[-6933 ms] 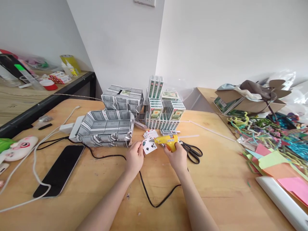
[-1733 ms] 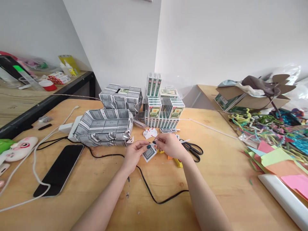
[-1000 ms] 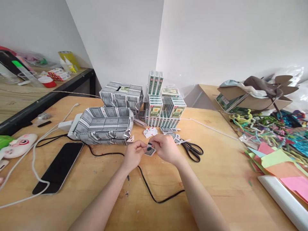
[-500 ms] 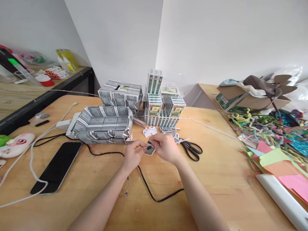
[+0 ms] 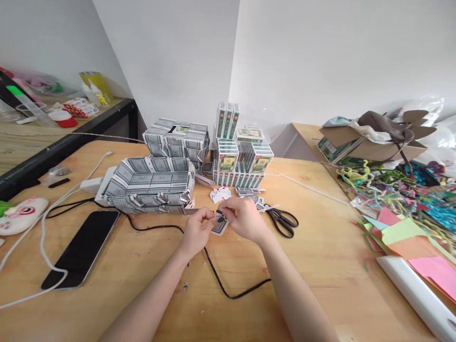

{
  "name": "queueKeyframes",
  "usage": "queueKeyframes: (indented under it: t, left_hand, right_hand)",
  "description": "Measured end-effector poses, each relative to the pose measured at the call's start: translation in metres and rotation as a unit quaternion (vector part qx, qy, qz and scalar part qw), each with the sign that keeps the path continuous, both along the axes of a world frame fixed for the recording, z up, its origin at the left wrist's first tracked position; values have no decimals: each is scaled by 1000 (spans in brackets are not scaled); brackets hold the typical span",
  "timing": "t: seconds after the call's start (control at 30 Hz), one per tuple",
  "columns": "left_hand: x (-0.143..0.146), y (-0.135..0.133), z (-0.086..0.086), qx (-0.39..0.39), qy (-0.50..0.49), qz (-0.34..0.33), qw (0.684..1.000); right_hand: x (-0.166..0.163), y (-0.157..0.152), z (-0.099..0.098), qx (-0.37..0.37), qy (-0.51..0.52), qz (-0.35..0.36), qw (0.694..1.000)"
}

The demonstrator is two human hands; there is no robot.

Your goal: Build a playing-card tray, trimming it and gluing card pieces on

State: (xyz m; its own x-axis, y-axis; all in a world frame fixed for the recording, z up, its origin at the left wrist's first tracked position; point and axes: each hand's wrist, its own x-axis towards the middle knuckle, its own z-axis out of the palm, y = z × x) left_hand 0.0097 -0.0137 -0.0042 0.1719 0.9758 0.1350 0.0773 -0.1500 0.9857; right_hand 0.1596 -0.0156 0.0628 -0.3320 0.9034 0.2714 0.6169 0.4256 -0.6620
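Observation:
Close together over the middle of the table, my left hand (image 5: pixel 198 230) and my right hand (image 5: pixel 242 217) both pinch at a playing card (image 5: pixel 220 227) with a grey patterned back. Fingers cover its upper part. Just beyond lie loose cards (image 5: pixel 221 194), face up. To the left stands an open tray-like structure (image 5: pixel 153 180) built of folded cards, with a closed card block (image 5: pixel 178 141) behind it. Stacked card boxes (image 5: pixel 239 156) rise behind my right hand. Black-handled scissors (image 5: pixel 283 222) rest to the right, near cut card pieces (image 5: pixel 257 201).
A phone (image 5: pixel 81 249) and a white cable (image 5: pixel 43 237) lie at left. A black cord (image 5: pixel 221 280) crosses the table in front of me. Coloured paper (image 5: pixel 409 237), pipe cleaners (image 5: pixel 377 183) and a cardboard box (image 5: pixel 374 142) fill the right side.
The view has shifted slightly. The card between my hands shows a little more of its back below my fingers; both hands keep their pinch in nearly the same place.

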Motion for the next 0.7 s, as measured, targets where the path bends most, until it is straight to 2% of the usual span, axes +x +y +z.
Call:
queueKeyframes:
  t: [0.17,0.4,0.7]
  left_hand:
    - [2,-1,-4,22,0,18,1000]
    - [5,0,-6,-7,22,39,999]
    - [1,0,-6,55,19,40,998]
  right_hand:
    - [2,1,0,11,7,-5,1000]
    - [9,3,0,20,15,-30,999]
    - [7,3,1,5,30,-25,999]
